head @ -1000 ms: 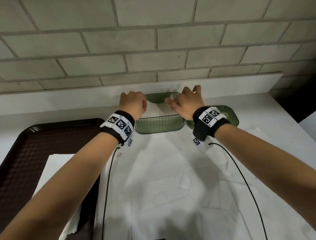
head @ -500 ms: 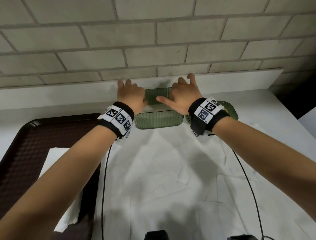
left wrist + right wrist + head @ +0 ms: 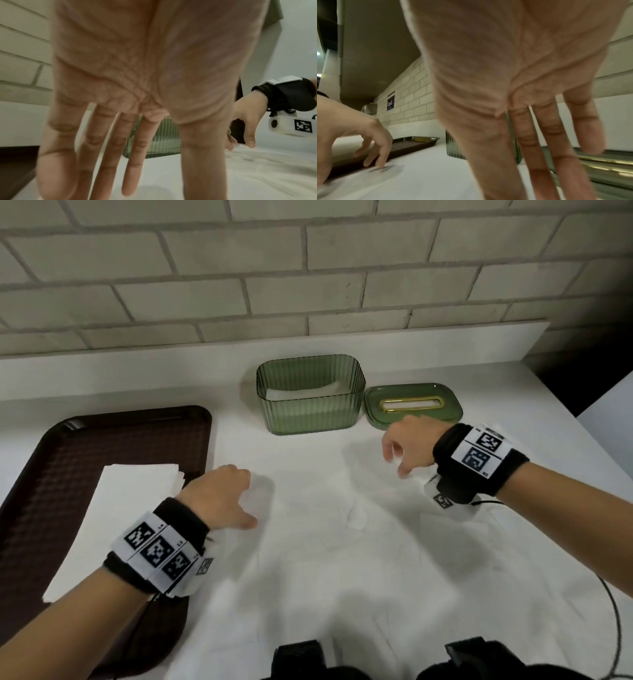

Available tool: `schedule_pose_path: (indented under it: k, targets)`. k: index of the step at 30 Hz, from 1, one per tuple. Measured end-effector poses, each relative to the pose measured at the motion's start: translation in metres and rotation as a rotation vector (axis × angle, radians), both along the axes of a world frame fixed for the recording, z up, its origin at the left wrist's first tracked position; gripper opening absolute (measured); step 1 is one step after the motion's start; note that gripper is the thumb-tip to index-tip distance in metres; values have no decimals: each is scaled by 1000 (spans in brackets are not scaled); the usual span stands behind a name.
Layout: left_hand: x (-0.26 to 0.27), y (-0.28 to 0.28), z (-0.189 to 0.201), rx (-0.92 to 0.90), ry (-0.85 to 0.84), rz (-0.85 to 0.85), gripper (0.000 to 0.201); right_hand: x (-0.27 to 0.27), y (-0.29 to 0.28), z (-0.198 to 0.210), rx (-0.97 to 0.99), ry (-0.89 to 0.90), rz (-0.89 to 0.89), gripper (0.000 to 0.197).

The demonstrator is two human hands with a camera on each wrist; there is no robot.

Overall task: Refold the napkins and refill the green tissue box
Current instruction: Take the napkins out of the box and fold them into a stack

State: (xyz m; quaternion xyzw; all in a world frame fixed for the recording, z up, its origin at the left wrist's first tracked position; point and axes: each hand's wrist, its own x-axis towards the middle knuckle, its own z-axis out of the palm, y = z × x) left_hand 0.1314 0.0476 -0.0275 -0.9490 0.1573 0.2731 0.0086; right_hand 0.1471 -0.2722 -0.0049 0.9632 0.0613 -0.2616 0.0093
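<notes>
**Green tissue box partly filled, more napkins waiting**

On the white tabletop (image 3: 513, 392), near a brick wall, the green tissue box (image 3: 310, 414) stands open and upright with a low layer of white napkins (image 3: 301, 392) inside. Its lid (image 3: 412, 405), green with a gold-rimmed slot, lies flat just to the right of the box, touching or nearly touching it. The refill looks begun but unfinished: the box is far from full, the lid is off, and loose unfolded napkins (image 3: 342, 542) cover the tabletop in front. A neat white stack (image 3: 116, 515) also rests on a dark brown tray (image 3: 51, 460) at the left.

Both hands hover low over the loose napkins, well apart and holding nothing. The left hand (image 3: 222, 498) is beside the tray, fingers straight and spread. The right hand (image 3: 409, 445) is just in front of the lid, fingers relaxed and pointing down. The box lies beyond and between them.
</notes>
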Motion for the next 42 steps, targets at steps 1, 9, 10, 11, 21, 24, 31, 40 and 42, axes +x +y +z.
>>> schedule_pose_path:
  k: [1,9,10,11,21,24,31,40,42]
  targets:
    - [-8,-3,0,0,-12,-14,65,-8,-3,0,19,7,-2,34]
    - [-93,-48,-13,-132,178,-136,97,-121,-36,-16,-76,109,-122,109]
    - [-101,-51,-17,-111,200,-136,100,-134,-43,-23,-70,131,-196,114]
    - [-106,-54,-21,-89,216,-133,102,-148,-49,-30,-50,155,-266,117]
    - [-81,-60,-30,-41,208,-77,106,-166,-42,-52,99,155,-436,114]
    - [-63,-56,-28,-38,177,-62,107,-155,-32,-50,93,138,-453,114]
    - [-50,-51,-22,-147,138,8,106,-143,-23,-42,19,43,-389,103]
    - [-59,-91,-27,-159,-148,-105,89,-127,16,-38,177,-56,61,76]
    - [-55,-94,-29,-137,-157,-98,84,-123,19,-42,174,-75,52,64]
